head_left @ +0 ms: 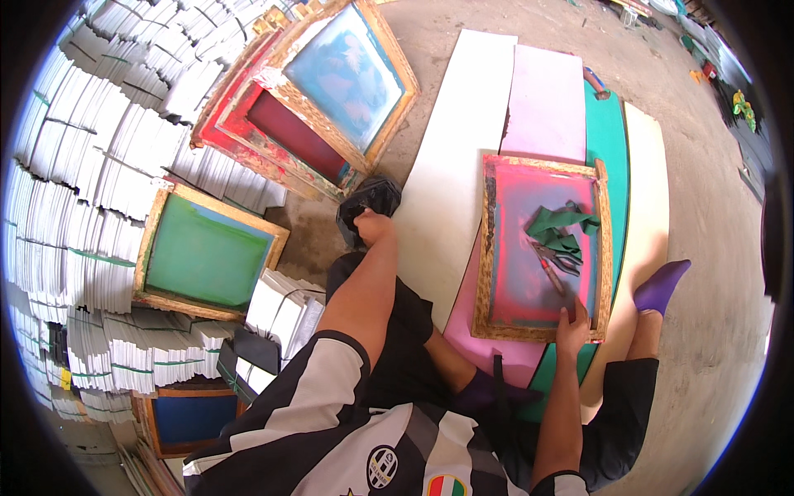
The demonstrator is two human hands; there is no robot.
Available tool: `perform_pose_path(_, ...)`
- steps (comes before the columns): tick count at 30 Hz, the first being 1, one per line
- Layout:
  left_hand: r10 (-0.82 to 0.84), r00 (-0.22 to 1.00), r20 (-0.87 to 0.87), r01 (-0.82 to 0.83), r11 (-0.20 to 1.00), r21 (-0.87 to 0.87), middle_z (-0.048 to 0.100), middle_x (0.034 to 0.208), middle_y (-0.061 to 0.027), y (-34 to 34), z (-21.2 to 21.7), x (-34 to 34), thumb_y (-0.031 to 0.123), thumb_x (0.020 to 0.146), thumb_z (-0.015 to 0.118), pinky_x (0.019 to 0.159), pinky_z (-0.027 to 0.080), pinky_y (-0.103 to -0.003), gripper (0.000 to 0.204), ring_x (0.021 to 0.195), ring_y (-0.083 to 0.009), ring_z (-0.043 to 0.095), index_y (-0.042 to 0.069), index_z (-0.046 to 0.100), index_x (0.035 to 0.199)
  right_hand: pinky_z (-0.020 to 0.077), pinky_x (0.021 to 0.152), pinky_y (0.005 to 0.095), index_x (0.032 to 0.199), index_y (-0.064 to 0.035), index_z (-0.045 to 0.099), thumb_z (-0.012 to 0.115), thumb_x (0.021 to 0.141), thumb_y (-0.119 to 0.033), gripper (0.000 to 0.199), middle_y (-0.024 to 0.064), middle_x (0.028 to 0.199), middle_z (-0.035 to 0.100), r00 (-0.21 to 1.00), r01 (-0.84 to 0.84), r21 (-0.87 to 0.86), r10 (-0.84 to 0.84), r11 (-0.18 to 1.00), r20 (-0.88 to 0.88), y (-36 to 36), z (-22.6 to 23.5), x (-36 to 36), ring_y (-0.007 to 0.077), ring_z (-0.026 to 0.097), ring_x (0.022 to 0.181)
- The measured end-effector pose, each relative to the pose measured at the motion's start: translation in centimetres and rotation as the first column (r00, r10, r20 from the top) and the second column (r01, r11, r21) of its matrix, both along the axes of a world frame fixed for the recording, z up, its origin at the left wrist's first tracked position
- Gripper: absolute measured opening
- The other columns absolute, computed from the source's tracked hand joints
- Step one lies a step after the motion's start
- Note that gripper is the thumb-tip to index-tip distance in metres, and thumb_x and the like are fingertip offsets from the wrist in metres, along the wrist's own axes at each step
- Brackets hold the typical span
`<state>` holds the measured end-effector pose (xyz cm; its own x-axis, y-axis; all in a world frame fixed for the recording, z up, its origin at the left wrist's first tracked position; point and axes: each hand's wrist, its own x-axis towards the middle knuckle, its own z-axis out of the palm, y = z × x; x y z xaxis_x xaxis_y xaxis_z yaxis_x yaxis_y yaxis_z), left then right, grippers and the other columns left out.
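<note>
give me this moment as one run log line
left hand: in black bag | right hand: on wooden screen frame | green rag: on screen

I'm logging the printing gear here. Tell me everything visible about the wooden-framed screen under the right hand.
The screen is a rectangular mesh in a raw wooden frame, stained red and pink with a grey-blue patch in the middle. It lies flat on pink and teal boards on the floor. A crumpled green cloth and what looks like scissors rest on it. The right hand touches its near edge.

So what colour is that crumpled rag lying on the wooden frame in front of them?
Green: the rag lies on the red-stained screen frame, clearest in the head view.
</note>
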<state>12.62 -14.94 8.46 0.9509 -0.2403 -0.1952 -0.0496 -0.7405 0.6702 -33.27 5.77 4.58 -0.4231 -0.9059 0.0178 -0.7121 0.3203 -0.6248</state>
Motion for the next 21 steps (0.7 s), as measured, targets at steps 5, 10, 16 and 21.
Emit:
perform_pose_path(5, 0.063, 0.998, -0.007, -0.063, 0.998, -0.007, 0.075, 0.102, -0.0235, -0.4, -4.9, 5.2, 0.030, 0.100, 0.063, 0.087, 0.056, -0.053, 0.032, 0.097, -0.0432, 0.072, 0.001, 0.069, 0.111, 0.0447, 0.107, 0.0502, 0.130, 0.0015, 0.066, 0.076, 0.084, -0.012, 0.049, 0.0199, 0.129, 0.067, 0.982, -0.054, -0.067, 0.041, 0.996, -0.182, 0.7, -0.6, 0.4, 0.0406, 0.058, 0.123)
perform_pose_path(10, -0.353, 0.925, 0.139, 0.372, 0.916, -0.152, 0.073, 0.112, -0.0207, -0.5, -5.3, -0.4, 0.007, 0.086, 0.068, 0.091, 0.055, -0.048, 0.026, 0.106, -0.0381, 0.070, 0.005, 0.069, 0.112, 0.0377, 0.114, 0.0549, 0.137, -0.0077, 0.064, 0.075, 0.085, -0.021, 0.054, 0.0199, 0.143, 0.057, 0.912, -0.020, -0.010, 0.014, 1.000, -0.410, 1.9, 0.1, 0.2, 0.0419, 0.048, 0.133)
perform_pose_path(16, -0.860, -0.342, 0.379, 0.932, -0.258, 0.254, 0.057, 0.143, -0.0098, 2.2, 1.2, -9.8, 0.009, 0.075, 0.076, 0.116, 0.037, -0.047, 0.058, 0.143, -0.0318, 0.045, 0.014, 0.063, 0.131, 0.0283, 0.119, 0.0601, 0.154, -0.0169, 0.047, 0.075, 0.088, -0.029, 0.073, 0.0241, 0.157, 0.039, 0.881, 0.216, -0.018, -0.203, 0.976, -0.428, 2.5, -0.3, 0.5, 0.0446, 0.033, 0.147)
perform_pose_path(21, -0.551, -0.806, 0.217, 0.580, -0.659, 0.479, 0.054, 0.147, -0.0054, 2.6, 1.9, -12.6, 0.026, 0.068, 0.088, 0.123, 0.030, -0.052, 0.070, 0.147, -0.0301, 0.039, 0.019, 0.063, 0.133, 0.0333, 0.116, 0.0583, 0.159, -0.0162, 0.038, 0.075, 0.089, -0.030, 0.081, 0.0234, 0.155, 0.042, 0.833, 0.368, -0.018, -0.339, 0.930, -0.438, 2.7, 0.0, -0.3, 0.0437, 0.037, 0.144)
